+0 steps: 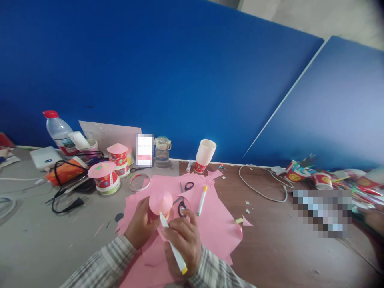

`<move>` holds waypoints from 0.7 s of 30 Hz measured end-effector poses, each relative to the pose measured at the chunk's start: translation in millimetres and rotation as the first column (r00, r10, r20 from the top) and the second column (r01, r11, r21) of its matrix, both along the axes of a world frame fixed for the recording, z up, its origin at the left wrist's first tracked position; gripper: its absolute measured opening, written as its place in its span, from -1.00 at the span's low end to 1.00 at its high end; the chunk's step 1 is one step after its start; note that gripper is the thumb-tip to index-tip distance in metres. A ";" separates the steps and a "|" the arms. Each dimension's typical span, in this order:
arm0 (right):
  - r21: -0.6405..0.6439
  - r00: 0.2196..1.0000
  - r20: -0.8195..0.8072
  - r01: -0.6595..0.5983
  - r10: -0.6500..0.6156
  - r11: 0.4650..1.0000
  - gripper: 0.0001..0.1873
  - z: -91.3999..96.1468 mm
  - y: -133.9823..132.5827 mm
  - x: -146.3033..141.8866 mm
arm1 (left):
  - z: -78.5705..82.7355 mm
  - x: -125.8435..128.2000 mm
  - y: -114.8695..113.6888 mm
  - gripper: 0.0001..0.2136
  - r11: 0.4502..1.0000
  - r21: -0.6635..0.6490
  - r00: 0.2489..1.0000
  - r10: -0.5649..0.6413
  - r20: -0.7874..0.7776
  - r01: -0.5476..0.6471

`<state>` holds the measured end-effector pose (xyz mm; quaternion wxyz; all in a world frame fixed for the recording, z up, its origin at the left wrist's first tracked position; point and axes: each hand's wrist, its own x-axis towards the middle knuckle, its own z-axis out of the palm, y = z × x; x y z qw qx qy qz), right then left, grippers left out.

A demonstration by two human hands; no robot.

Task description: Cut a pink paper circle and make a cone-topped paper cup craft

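My left hand [138, 226] is closed around the side of a small paper-cup model with a pink paper cone roof [161, 199]; its lower part is mostly hidden. My right hand [185, 244] grips a white marker [177, 256] with a yellow end, its tip at the front edge of the cone. Both hands are above overlapping pink paper sheets [216, 232]. Just beyond my right hand lie scissors with black handles [182, 209]. Another white marker [202, 202], with a yellow and a green end, rests on the paper to the right.
Two cup models with pink roofs [102, 170] stand at left, near a tape roll [140, 182] and black cable plug [73, 205]. Behind are a glass jar [162, 153], a phone-like screen [144, 150] and stacked paper cups [206, 152]. A person's hand shows at far right.
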<state>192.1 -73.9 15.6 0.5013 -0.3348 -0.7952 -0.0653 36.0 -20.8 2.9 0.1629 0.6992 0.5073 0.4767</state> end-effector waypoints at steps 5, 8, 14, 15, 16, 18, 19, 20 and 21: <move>-0.066 1.000 0.005 -0.022 0.022 0.998 -0.78 -2.6 -0.1 1.5 | -1.8 -0.4 0.5 -0.59 1.000 -0.017 1.000 0.005 0.010 -0.005; -0.065 1.000 0.017 -0.010 0.012 0.998 -0.77 -3.1 -0.8 1.0 | -1.8 -0.4 0.5 -0.59 1.000 -0.006 1.000 0.007 0.003 -0.007; -0.044 0.999 0.031 0.011 -0.010 0.999 -0.76 -4.6 0.4 0.6 | -2.4 -0.8 0.9 -0.58 1.000 -0.027 1.000 0.006 0.007 -0.006; -0.044 0.999 0.031 0.016 -0.015 0.999 -0.76 -4.9 0.6 0.5 | -2.5 -0.8 0.9 -0.58 1.000 -0.028 1.000 0.008 0.005 -0.008; -0.043 0.999 0.029 0.021 -0.020 0.999 -0.76 -5.1 0.8 0.4 | -2.4 -0.8 0.9 -0.58 1.000 -0.029 1.000 0.008 0.003 -0.008; -0.041 0.999 0.024 0.029 -0.028 0.999 -0.76 -5.1 1.0 0.0 | -2.1 -0.5 0.8 -0.59 0.999 -0.032 1.000 0.007 0.000 -0.007; -0.042 0.999 0.024 0.030 -0.029 0.999 -0.76 -4.9 1.1 -0.3 | -1.8 -0.3 0.8 -0.60 0.999 -0.032 1.000 0.007 0.001 -0.007; -0.043 0.999 0.025 0.030 -0.029 0.999 -0.77 -4.5 1.2 -0.6 | -1.5 -0.1 0.7 -0.60 0.999 -0.032 1.000 0.007 0.003 -0.007; -0.044 0.999 0.024 0.030 -0.029 0.999 -0.78 -4.1 1.4 -0.9 | -1.2 0.1 0.6 -0.61 0.999 -0.032 1.000 0.009 0.007 -0.009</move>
